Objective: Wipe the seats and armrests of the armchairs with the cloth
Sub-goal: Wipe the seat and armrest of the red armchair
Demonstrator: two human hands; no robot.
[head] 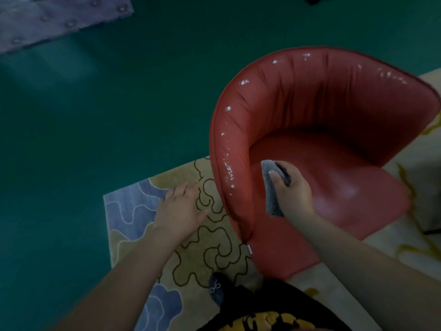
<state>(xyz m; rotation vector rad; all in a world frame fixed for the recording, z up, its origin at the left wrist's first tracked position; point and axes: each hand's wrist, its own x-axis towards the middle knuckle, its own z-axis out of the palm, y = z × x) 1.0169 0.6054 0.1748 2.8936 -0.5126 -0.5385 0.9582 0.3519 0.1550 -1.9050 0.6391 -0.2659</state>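
Red leather armchair (317, 130) stands on a patterned rug (191, 254). We hold the right hand (292, 187) curled round the grey cloth (270, 187) against the seat (334, 192), beside the left armrest (229, 149). Our left hand (180, 209) hovers empty, fingers spread. Risk: loose grip lets the cloth bunch, leaving streaks.

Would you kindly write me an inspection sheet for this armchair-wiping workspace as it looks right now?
Surface: red armchair seat, glossy; curved armrest shows whitish flecks.
Job's things: grey cloth on the seat's inner left side, by the armrest.
Clutter: nothing seen.
Hands: right hand grips the cloth; left hand open above the patterned rug.
Cables: nothing seen.
Surroundings: green floor; grey studded panel top left; dark slipper on the rug.
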